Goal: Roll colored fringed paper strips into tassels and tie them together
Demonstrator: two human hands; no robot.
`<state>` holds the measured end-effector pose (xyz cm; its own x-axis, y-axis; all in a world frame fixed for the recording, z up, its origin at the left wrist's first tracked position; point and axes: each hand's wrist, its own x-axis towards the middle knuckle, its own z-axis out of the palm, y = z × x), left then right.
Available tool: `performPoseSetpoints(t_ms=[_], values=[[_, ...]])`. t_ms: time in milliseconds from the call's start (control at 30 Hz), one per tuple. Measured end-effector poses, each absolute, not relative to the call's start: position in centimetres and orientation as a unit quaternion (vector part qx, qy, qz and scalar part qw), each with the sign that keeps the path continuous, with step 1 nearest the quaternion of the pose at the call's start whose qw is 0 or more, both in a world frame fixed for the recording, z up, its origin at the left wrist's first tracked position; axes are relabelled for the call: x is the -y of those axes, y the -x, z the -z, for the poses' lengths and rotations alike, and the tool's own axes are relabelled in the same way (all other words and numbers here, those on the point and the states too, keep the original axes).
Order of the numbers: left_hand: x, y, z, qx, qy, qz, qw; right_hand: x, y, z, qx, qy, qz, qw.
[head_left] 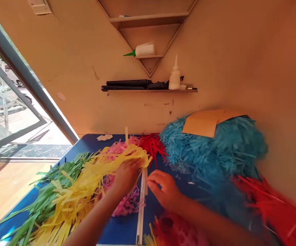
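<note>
On a blue table (117, 229) lie bundles of fringed paper strips. My left hand (126, 176) presses flat, fingers together, on the yellow fringe (86, 184) where it meets a thin pale stick (141, 208) that runs toward me. My right hand (163, 188) sits just right of the stick, fingers curled and pinched at its side. Pink fringe (127, 203) lies under the yellow, green fringe (50, 191) to its left.
A big heap of light-blue fringe (214, 147) with a brown card (204, 123) on top fills the right. Red fringe (273, 208) lies at the right edge and behind (153, 143). Wall shelves hold glue bottles (174, 77). An open window (6, 102) is left.
</note>
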<state>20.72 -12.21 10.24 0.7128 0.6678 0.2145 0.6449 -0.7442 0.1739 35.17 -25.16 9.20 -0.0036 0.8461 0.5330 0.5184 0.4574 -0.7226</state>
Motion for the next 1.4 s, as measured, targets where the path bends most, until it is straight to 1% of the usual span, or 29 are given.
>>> performPoseSetpoints(t_ms=[67, 133, 167, 267, 300, 333, 367, 400, 467, 500, 533, 600, 733, 833, 933, 1000, 1067, 1100, 1167, 1233, 1267, 1300, 1333, 1400], values=[[13.1, -23.5, -8.0, -0.354, -0.925, -0.108, 0.084, 26.7, -36.8, -8.2, 0.733, 0.497, -0.168, 0.433], [13.8, -25.9, -6.6, -0.328, -0.936, -0.081, 0.098, 27.6, -38.3, -7.6, 0.779, 0.519, -0.146, 0.321], [14.2, -26.9, -6.3, -0.316, -0.941, -0.066, 0.103, 27.9, -39.2, -7.4, 0.782, 0.555, -0.125, 0.254], [15.2, -28.6, -5.8, -0.306, -0.946, -0.029, 0.105, 28.8, -42.7, -7.7, 0.686, 0.723, -0.042, 0.072], [15.6, -28.8, -5.6, -0.309, -0.945, -0.021, 0.103, 29.3, -44.0, -8.0, 0.645, 0.764, -0.015, 0.037], [16.1, -29.0, -5.4, -0.314, -0.944, -0.016, 0.102, 29.8, -45.0, -8.2, 0.617, 0.786, 0.005, 0.024], [16.8, -29.1, -5.1, -0.316, -0.943, -0.013, 0.101, 30.4, -45.7, -8.4, 0.612, 0.790, 0.014, 0.038], [17.5, -29.2, -4.6, -0.315, -0.944, -0.011, 0.101, 30.9, -46.0, -8.5, 0.626, 0.776, 0.008, 0.078], [19.3, -29.3, -3.4, -0.310, -0.945, -0.007, 0.106, 31.8, -45.6, -7.9, 0.674, 0.714, -0.047, 0.185], [20.3, -29.4, -2.6, -0.309, -0.945, -0.002, 0.110, 31.9, -45.0, -7.4, 0.691, 0.682, -0.082, 0.224], [21.2, -29.5, -1.8, -0.310, -0.944, 0.004, 0.115, 32.0, -44.4, -6.6, 0.699, 0.663, -0.114, 0.243], [22.8, -29.6, -0.3, -0.320, -0.939, 0.019, 0.122, 31.5, -43.4, -4.6, 0.699, 0.660, -0.155, 0.229], [24.2, -29.1, 1.4, -0.335, -0.933, 0.033, 0.124, 29.4, -43.6, -1.5, 0.721, 0.650, -0.190, 0.144], [24.2, -28.5, 1.6, -0.340, -0.932, 0.030, 0.120, 27.7, -45.2, -1.1, 0.715, 0.676, -0.149, 0.098], [24.0, -27.8, 1.8, -0.335, -0.935, 0.020, 0.113, 26.6, -47.2, -2.0, 0.616, 0.781, -0.074, 0.068], [23.8, -27.3, 2.1, -0.329, -0.938, 0.007, 0.106, 26.5, -47.9, -2.7, 0.549, 0.832, -0.016, 0.077], [23.6, -27.0, 2.1, -0.322, -0.941, -0.015, 0.101, 26.9, -47.7, -3.3, 0.553, 0.823, 0.025, 0.129], [23.3, -26.9, 1.9, -0.316, -0.943, -0.030, 0.104, 27.3, -47.2, -3.6, 0.576, 0.799, 0.023, 0.170], [22.3, -26.8, 1.0, -0.309, -0.942, -0.063, 0.117, 28.3, -45.9, -3.9, 0.639, 0.721, -0.046, 0.265], [20.9, -26.8, -0.4, -0.313, -0.937, -0.085, 0.130, 29.1, -44.3, -4.0, 0.700, 0.613, -0.165, 0.326], [20.0, -26.8, -1.2, -0.316, -0.935, -0.088, 0.134, 29.3, -43.5, -4.0, 0.724, 0.566, -0.210, 0.333], [19.2, -26.8, -2.0, -0.318, -0.934, -0.089, 0.134, 29.3, -42.6, -4.0, 0.746, 0.536, -0.233, 0.319], [18.4, -26.8, -2.7, -0.317, -0.935, -0.089, 0.133, 28.9, -41.7, -3.8, 0.765, 0.531, -0.231, 0.284], [17.3, -26.7, -4.1, -0.305, -0.939, -0.090, 0.130, 27.4, -39.9, -3.3, 0.782, 0.566, -0.175, 0.193]])
